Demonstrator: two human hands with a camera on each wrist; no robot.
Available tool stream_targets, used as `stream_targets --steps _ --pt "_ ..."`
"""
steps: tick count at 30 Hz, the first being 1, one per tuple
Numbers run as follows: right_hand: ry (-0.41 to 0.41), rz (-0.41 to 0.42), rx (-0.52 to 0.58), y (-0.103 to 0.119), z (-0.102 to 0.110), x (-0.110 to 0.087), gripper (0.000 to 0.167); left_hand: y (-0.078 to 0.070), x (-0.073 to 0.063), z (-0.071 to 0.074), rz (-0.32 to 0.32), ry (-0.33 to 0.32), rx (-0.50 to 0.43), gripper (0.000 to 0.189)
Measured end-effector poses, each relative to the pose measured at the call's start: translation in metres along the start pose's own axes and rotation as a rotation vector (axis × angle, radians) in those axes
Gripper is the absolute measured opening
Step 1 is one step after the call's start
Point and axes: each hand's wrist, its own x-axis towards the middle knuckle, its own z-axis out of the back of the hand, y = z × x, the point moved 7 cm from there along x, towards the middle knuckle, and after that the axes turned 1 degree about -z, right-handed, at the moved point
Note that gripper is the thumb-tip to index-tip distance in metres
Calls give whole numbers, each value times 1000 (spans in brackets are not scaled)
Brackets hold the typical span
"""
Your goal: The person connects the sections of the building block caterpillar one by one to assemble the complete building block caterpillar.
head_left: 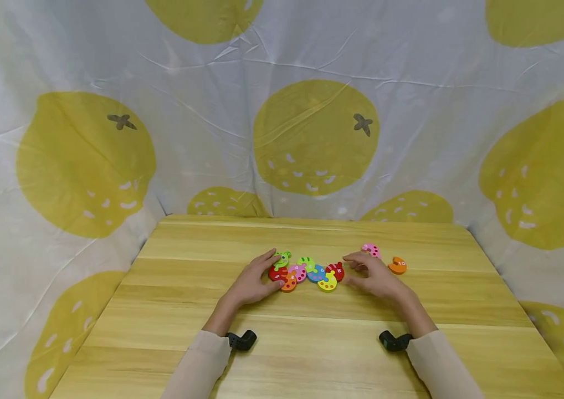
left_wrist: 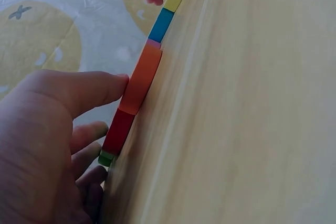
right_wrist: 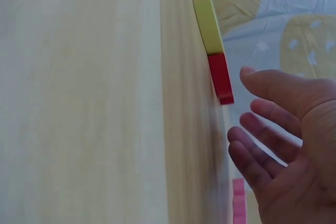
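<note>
A chain of numbered caterpillar puzzle pieces lies on the wooden table, starting with a green head piece (head_left: 282, 259) and a red piece marked 2 (head_left: 276, 274). My left hand (head_left: 256, 280) is at this end, its thumb against the edge of the orange piece (left_wrist: 140, 80) and its relaxed fingers beside the green head. Pink, green, blue and yellow pieces (head_left: 328, 282) lead on to a red piece marked 8 (head_left: 334, 270). Just right of it, my right hand (head_left: 375, 277) hovers with loosely bent fingers and nothing in them; in the right wrist view a gap separates thumb and red piece (right_wrist: 221, 78).
Beyond the right hand lie two loose pieces, a pink one (head_left: 370, 249) and an orange one marked 10 (head_left: 398, 265). The wooden table (head_left: 307, 354) ends at a lemon-print curtain (head_left: 202, 127) behind and at both sides. Each wrist wears a black camera (head_left: 243, 340).
</note>
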Motion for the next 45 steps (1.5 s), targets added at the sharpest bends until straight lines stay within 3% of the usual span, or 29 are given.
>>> stream_targets --steps 11,17,25,37,45 --pt "-108 -7 -43 -14 28 -14 57 -4 -1 3 4 -6 -8 75" --pt "-160 20 -72 -16 46 -12 55 -4 0 3 -1 -16 -5 76" --pt "-180 -59 -184 -31 64 -5 49 1 2 0 15 -27 1 79" --pt "-139 -92 -240 -44 62 5 61 0 0 2 40 -68 -1 82" --pt "-133 -45 -303 -36 55 6 46 1 1 0 33 -46 16 82"
